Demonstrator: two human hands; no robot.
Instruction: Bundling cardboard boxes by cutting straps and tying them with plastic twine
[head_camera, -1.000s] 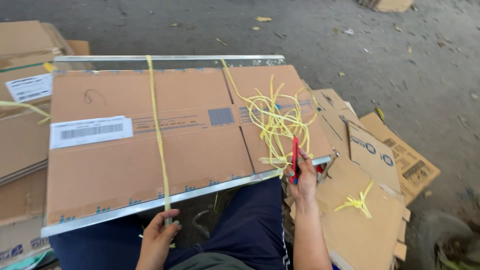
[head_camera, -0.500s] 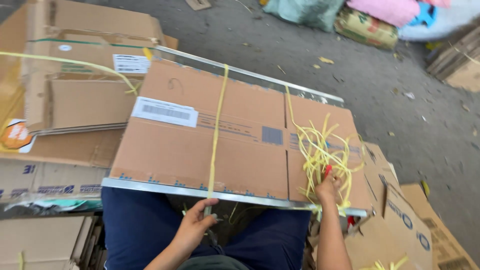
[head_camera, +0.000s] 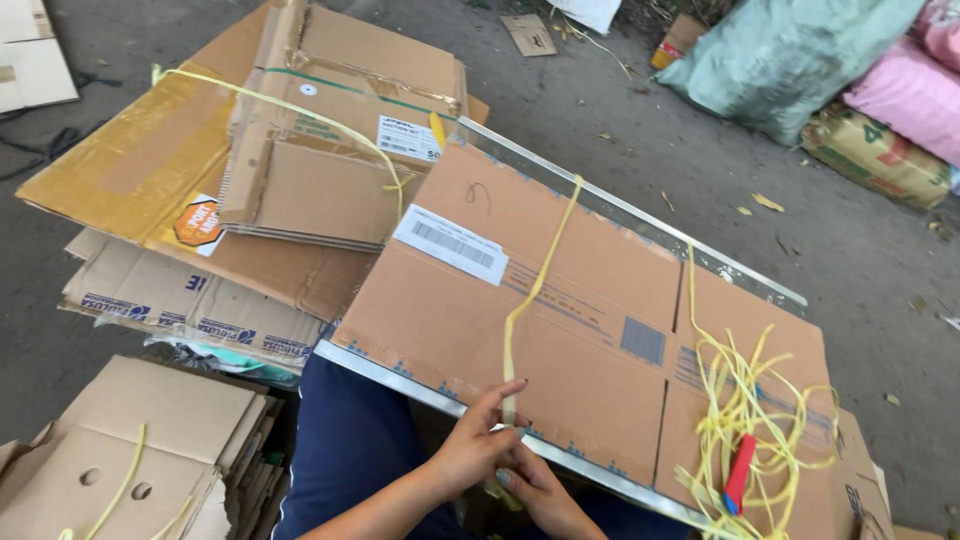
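Yellow plastic strap (head_camera: 535, 285): thin, flat, limp, light, probably slick; runs over the flattened cardboard sheet (head_camera: 560, 310) lying across the person's lap, down to its near edge. Left hand (head_camera: 472, 448) pinches the strap at that edge, grip narrow and closed on it; right hand (head_camera: 535, 488) just beneath, its hold hidden. Best taken close to the edge. Loose strap tangle (head_camera: 750, 420) and red-handled cutter (head_camera: 739, 472) lie right.
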